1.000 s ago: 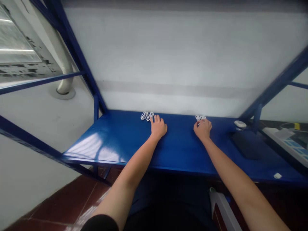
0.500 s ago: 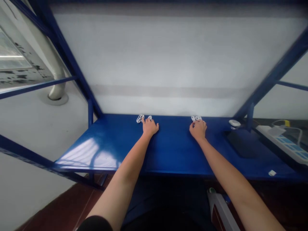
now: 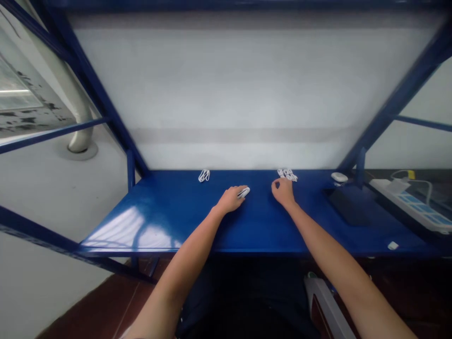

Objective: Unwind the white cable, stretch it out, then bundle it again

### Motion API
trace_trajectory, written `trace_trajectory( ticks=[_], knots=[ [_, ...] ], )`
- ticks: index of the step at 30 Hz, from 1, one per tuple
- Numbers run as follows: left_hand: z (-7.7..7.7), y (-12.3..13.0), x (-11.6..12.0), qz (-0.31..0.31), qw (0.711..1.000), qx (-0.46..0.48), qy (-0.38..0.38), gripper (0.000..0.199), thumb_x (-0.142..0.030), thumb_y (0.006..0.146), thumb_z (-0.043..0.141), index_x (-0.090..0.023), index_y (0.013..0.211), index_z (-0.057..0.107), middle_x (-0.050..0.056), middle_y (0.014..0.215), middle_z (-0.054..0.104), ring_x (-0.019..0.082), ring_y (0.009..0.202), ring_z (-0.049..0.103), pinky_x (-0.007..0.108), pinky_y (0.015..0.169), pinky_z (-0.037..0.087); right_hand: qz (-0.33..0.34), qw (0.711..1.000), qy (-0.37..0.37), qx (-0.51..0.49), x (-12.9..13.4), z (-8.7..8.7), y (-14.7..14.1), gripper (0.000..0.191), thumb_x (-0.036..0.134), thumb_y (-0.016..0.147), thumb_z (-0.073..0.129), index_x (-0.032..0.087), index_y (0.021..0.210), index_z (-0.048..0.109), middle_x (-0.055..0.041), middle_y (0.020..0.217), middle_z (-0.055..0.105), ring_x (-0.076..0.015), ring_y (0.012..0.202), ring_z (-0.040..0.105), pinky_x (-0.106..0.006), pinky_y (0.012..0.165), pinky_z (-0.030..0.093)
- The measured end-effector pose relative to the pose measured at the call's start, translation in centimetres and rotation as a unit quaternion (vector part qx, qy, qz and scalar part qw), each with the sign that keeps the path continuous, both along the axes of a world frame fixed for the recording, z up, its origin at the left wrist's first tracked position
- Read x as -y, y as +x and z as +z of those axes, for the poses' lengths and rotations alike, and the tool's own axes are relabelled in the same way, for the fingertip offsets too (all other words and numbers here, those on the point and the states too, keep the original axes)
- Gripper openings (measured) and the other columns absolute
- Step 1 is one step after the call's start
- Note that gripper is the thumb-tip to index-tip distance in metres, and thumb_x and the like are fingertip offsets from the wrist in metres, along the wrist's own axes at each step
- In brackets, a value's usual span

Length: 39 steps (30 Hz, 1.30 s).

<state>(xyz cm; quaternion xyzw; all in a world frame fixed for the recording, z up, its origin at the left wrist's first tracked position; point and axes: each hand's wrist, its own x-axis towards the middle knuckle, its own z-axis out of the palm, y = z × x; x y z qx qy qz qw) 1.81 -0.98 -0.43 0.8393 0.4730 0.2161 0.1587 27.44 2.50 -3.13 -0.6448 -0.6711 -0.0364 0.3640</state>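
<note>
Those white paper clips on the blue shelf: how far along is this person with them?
Judging only by how things lie, perhaps partway. Done, it seems: a small bunch of paper clips sits apart on the blue shelf. In hand: the left hand holds a few white paper clips. Left: a larger cluster of paper clips lies just beyond the right hand.

Paper clips (image 3: 204, 175) on shelf (image 3: 169, 200) — power strip (image 3: 406, 202) right.

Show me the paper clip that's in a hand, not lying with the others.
The white paper clip at the fingertips of the left hand: it alone is in a hand. The other clips lie in two groups on the blue shelf.
</note>
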Motion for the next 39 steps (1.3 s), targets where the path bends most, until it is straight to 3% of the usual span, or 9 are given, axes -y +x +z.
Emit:
trace_trajectory(
  ticks=[3,6,12,24,29,32,39],
  knots=[
    [0.2,-0.5,-0.3,0.005,0.999,0.036,-0.014,0.053,-0.025,0.083,0.059,-0.018,0.135,0.053,0.009,0.128,0.063,0.023,0.114,0.059,0.031,0.097,0.046,0.109,0.993,-0.037,-0.005,0.5,0.2,-1.0,0.021,0.023,0.085,0.046,0.016,0.080,0.065,-0.0091,0.084,0.066,-0.0224,0.084,0.057,-0.036,0.085,0.044],
    [0.5,-0.8,-0.6,0.012,1.000,0.015,0.004,0.038,-0.027,0.084,0.058,-0.017,0.120,0.065,0.009,0.117,0.068,0.023,0.106,0.062,0.031,0.092,0.047,0.210,0.976,-0.056,0.013,1.1,0.4,-2.1,0.020,0.024,0.088,0.048,0.018,0.083,0.066,-0.0066,0.087,0.068,-0.0207,0.083,0.058,-0.035,0.084,0.045],
    [0.5,-0.9,-1.0,0.004,1.000,0.020,0.013,0.028,-0.028,0.085,0.056,-0.018,0.104,0.074,0.008,0.102,0.072,0.021,0.094,0.064,0.028,0.085,0.048,0.319,0.942,-0.045,0.093,2.6,0.6,-5.0,0.025,0.025,0.091,0.053,0.021,0.112,0.066,-0.0087,0.108,0.065,-0.0224,0.097,0.056,-0.037,0.089,0.044],
    [0.6,-2.0,-1.8,0.006,0.988,0.123,-0.092,0.024,-0.017,0.081,0.057,-0.015,0.095,0.076,0.005,0.094,0.076,0.018,0.086,0.069,0.024,0.080,0.051,0.250,0.942,-0.084,0.209,3.1,1.3,-6.0,0.029,0.022,0.096,0.045,0.023,0.117,0.064,-0.0105,0.103,0.061,-0.0233,0.091,0.053,-0.034,0.077,0.042],
    [0.4,-1.9,-1.8,-0.011,0.991,0.112,-0.078,0.027,-0.014,0.081,0.053,-0.017,0.095,0.076,0.005,0.097,0.075,0.016,0.085,0.067,0.024,0.081,0.051,0.311,0.921,-0.118,0.203,3.4,2.2,-5.5,0.021,0.033,0.095,0.051,0.023,0.105,0.066,-0.0086,0.098,0.061,-0.0222,0.088,0.054,-0.034,0.078,0.043],
    [0.5,-1.8,-1.7,-0.018,0.994,0.087,-0.062,0.031,-0.013,0.081,0.049,-0.018,0.093,0.077,0.004,0.099,0.074,0.016,0.088,0.066,0.025,0.084,0.050,0.344,0.911,-0.147,0.171,3.5,2.3,-5.1,0.019,0.029,0.095,0.050,0.024,0.106,0.064,-0.0067,0.096,0.061,-0.0209,0.087,0.056,-0.033,0.078,0.044],
    [0.6,-1.5,-1.2,-0.038,0.998,0.042,-0.023,0.025,-0.029,0.084,0.055,-0.019,0.094,0.076,0.005,0.102,0.072,0.018,0.094,0.064,0.025,0.087,0.048,0.298,0.933,-0.149,0.135,3.6,1.6,-4.6,0.024,0.023,0.095,0.046,0.022,0.111,0.064,-0.0085,0.101,0.061,-0.0223,0.095,0.058,-0.033,0.081,0.046]
  ],
)
